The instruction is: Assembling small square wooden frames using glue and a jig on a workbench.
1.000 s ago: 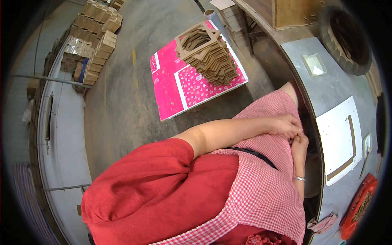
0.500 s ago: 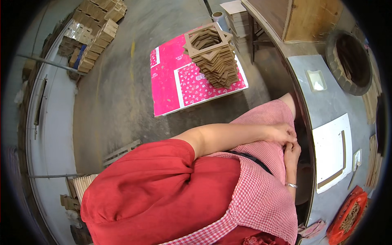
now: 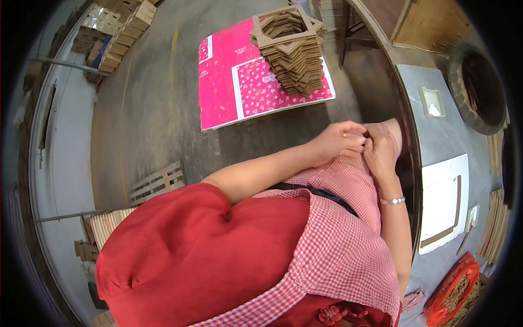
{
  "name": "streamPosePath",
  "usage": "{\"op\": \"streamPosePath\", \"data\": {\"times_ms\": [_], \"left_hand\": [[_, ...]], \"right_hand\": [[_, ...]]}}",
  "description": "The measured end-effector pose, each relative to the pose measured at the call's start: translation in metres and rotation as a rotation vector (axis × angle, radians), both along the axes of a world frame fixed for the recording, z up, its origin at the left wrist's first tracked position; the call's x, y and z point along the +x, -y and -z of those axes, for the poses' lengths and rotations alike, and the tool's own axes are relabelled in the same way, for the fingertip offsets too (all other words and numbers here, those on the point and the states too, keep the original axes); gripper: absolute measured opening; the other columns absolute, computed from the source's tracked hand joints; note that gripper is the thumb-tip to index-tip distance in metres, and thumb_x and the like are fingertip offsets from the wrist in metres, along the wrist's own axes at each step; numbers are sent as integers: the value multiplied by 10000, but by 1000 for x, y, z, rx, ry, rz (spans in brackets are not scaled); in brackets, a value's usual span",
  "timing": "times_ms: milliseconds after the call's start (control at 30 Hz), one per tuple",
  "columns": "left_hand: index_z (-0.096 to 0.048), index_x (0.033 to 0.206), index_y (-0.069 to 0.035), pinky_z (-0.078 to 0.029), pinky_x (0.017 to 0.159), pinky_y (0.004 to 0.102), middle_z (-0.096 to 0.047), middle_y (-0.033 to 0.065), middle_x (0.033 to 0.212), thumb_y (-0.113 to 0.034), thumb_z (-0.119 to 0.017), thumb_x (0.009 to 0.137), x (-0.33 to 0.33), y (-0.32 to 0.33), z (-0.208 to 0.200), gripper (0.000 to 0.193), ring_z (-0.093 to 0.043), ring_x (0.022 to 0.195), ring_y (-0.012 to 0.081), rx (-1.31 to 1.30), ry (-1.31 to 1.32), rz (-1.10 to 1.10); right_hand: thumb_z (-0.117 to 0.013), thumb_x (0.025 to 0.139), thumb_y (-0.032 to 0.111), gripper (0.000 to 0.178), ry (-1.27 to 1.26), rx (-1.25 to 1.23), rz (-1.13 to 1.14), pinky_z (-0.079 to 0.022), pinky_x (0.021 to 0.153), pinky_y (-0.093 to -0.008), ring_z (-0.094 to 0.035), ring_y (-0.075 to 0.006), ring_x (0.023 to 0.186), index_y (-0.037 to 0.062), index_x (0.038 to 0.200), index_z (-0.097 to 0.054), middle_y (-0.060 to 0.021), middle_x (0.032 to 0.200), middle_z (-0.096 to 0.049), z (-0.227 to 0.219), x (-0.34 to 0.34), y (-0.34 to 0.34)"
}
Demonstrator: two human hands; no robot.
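My left hand [image 3: 340, 143] and my right hand [image 3: 380, 151] meet above my lap, over the checked apron [image 3: 338, 174]. The left fingers are bent, with a ring on one of them, and touch the curled fingertips of the right. A silver bracelet [image 3: 393, 201] circles my right wrist. Whether anything small sits between the fingertips is hidden. Beyond the hands, a tall stack of brown square frames [image 3: 297, 60], turned at differing angles, stands on a pink and white printed board [image 3: 223, 92].
Along my right runs a grey bench [image 3: 427, 141] with a white sheet [image 3: 444, 191] bearing an L-shaped brown strip [image 3: 458, 201], a small clear dish [image 3: 432, 102], a tyre-like ring [image 3: 475, 90] and a red bag [image 3: 449, 294]. A slatted pallet [image 3: 158, 185] lies on the floor at left.
Both hands have moved forward, away from my body, staying together, and the fingers have shifted against each other. The view has tilted, so the stack sits higher in the picture.
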State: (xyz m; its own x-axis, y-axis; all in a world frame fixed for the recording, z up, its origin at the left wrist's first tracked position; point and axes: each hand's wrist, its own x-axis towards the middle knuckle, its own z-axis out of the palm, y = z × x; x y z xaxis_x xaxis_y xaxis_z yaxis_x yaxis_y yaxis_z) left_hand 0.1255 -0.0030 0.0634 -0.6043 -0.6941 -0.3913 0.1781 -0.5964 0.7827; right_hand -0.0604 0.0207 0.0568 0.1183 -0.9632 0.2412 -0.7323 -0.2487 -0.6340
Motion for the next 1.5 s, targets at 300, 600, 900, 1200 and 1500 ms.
{"op": "streamPosePath", "data": {"times_ms": [300, 600, 900, 1200, 1500], "left_hand": [[-594, 1221, -10, -577, 937, 388, -680, 175, 1223, -165, -562, 1029, 69, 23, 91, 248, -688, 1120, 293, 332, 107, -438], [-378, 1484, -35, -328, 1173, 528, -411, 196, 1577, -416, -366, 1082, 122, 99, 163, 554, -456, 1413, 400, 511, -22, -960], [-92, 1650, -134, -234, 1216, 541, -204, 117, 1695, -690, -293, 1022, 130, 123, 162, 863, -325, 1497, 400, 470, -48, -923], [-93, 1654, -155, -198, 1217, 552, -215, 86, 1698, -720, -323, 996, 121, 138, 168, 898, -292, 1517, 389, 464, -61, -952], [-133, 1647, -141, -199, 1219, 544, -260, 78, 1683, -721, -351, 988, 113, 132, 167, 904, -321, 1504, 391, 416, -53, -907]], "right_hand": [[-571, 967, 236, 300, -374, 135, -94, -463, 939, -477, -660, -358, 963, 9, 939, -765, -184, 990, -737, 19, 15, 25], [-550, 984, 240, 309, -313, 9, 2, -414, 1029, -480, -666, -338, 1008, 33, 922, -770, -160, 981, -743, 20, 17, 7], [-576, 970, 205, 257, -269, -27, 12, -416, 1032, -482, -667, -340, 1006, 31, 913, -756, -162, 962, -735, 26, 23, 9], [-581, 964, 192, 250, -191, -71, 40, -419, 1034, -484, -662, -343, 982, 14, 902, -745, -165, 952, -728, 27, 19, 7], [-585, 961, 195, 252, -181, -60, 44, -420, 1039, -484, -659, -333, 1002, 12, 881, -739, -163, 963, -728, 31, 16, 8]]}}
